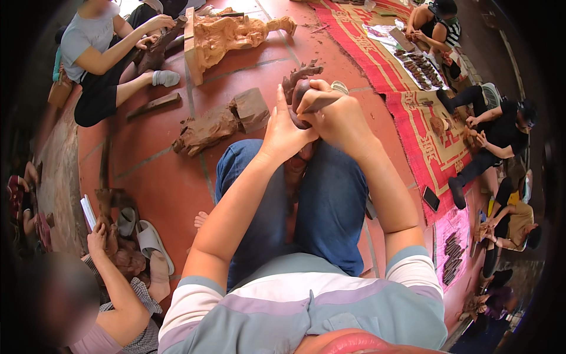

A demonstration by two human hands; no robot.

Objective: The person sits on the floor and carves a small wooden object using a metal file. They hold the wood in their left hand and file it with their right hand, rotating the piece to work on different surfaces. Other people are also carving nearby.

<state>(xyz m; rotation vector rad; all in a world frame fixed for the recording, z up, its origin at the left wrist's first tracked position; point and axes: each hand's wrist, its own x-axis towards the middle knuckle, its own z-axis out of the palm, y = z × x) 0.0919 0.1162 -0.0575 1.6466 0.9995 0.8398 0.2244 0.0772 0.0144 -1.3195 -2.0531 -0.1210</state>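
1. The dark wooden carving (pixel 301 89) sits between both hands' fingers, its jagged end poking out beyond the fingertips.
2. The left hand (pixel 285 131) has its fingers curled around the carving's left side.
3. The right hand (pixel 340 116) pinches a flat brown piece (pixel 320 102) against it.
4. Left of the fingers, well apart, lies a rough carved figure (pixel 206 128).

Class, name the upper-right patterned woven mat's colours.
Patterned woven mat: red and tan, best in head view.
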